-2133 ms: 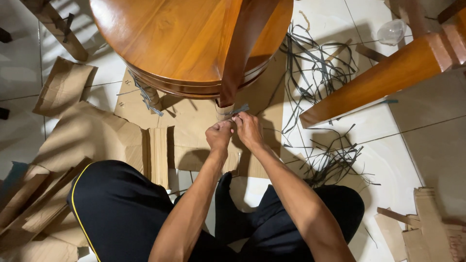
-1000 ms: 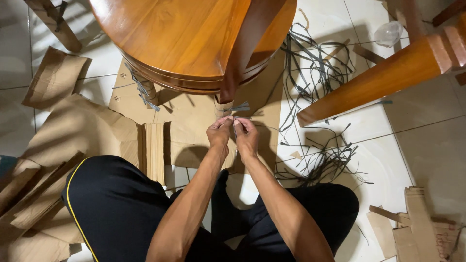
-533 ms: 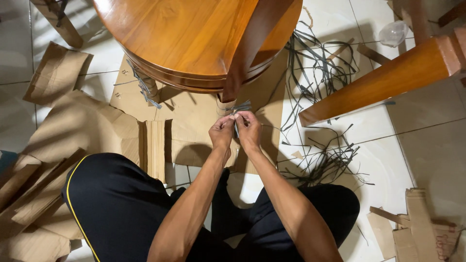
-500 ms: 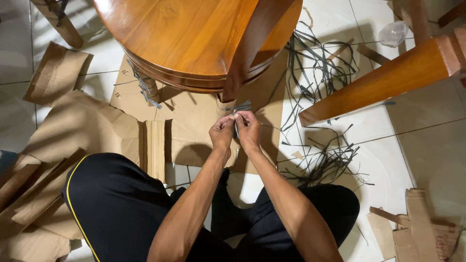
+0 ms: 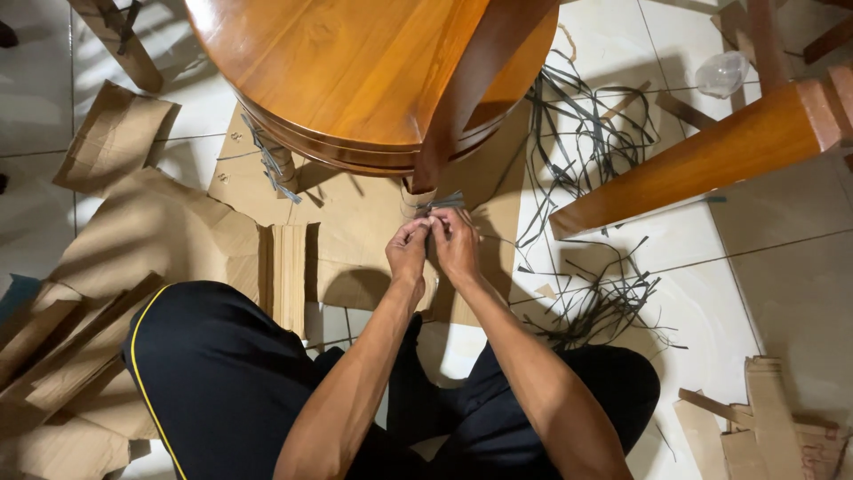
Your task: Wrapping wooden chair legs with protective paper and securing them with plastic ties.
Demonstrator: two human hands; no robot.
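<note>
My left hand (image 5: 407, 252) and my right hand (image 5: 457, 242) meet fingertip to fingertip below the rim of a round polished wooden table (image 5: 355, 71). Both pinch a thin grey plastic strap (image 5: 442, 203) that is wrapped round a cardboard-covered table leg (image 5: 414, 201). The leg stands on a flat sheet of brown cardboard (image 5: 355, 231). A second wrapped leg (image 5: 280, 169) with the same grey strapping is to the left. My legs in black trousers are folded on the floor below.
Loose grey-black straps (image 5: 591, 160) lie tangled on the white tiles to the right. A tapered wooden leg (image 5: 702, 160) slants across the upper right. Cardboard pieces (image 5: 115, 151) lie at left, more at the bottom right (image 5: 773, 427). A clear plastic bag (image 5: 721, 73) is at top right.
My hands drew the strap slightly back from the leg, then returned close to it. The view shifted a little; the table and the cardboard stay put.
</note>
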